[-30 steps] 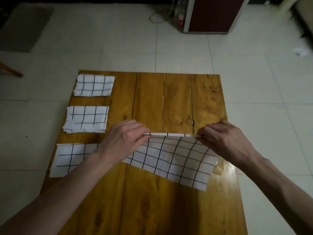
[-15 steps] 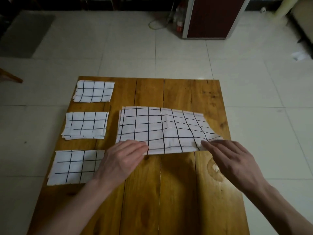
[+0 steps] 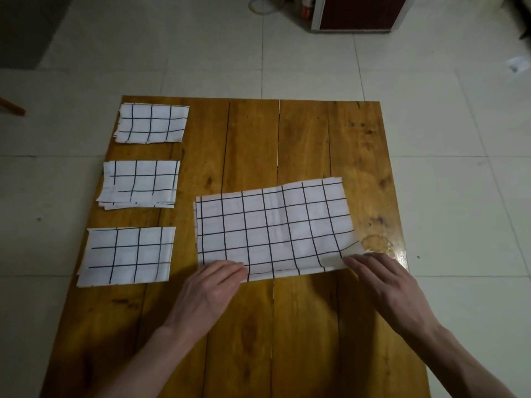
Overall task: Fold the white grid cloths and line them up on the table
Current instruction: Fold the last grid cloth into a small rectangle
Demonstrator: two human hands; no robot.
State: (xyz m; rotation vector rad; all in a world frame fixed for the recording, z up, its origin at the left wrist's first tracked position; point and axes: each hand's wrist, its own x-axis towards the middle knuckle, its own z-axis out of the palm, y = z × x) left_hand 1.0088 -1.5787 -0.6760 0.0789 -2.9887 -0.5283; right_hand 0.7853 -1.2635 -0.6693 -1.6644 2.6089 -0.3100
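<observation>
A white grid cloth [image 3: 273, 228], folded once into a long rectangle, lies flat in the middle of the wooden table [image 3: 253, 145]. My left hand [image 3: 209, 291] rests with its fingertips on the cloth's near left corner. My right hand [image 3: 382, 280] touches the near right corner, fingers spread flat. Three smaller folded grid cloths lie in a column along the table's left side: a far folded cloth [image 3: 152, 123], a middle folded cloth [image 3: 139, 183] and a near folded cloth [image 3: 128, 255].
A shiny wet-looking stain [image 3: 379, 244] marks the table by the cloth's right end. Pale floor tiles [image 3: 459, 168] surround the table. A dark red cabinet [image 3: 362, 12] stands far behind, with a cable on the floor beside it.
The cloth was lifted by its top edge and folded away from me a second ago. It now lies flat, and both hands have let go and rest at its near corners.
</observation>
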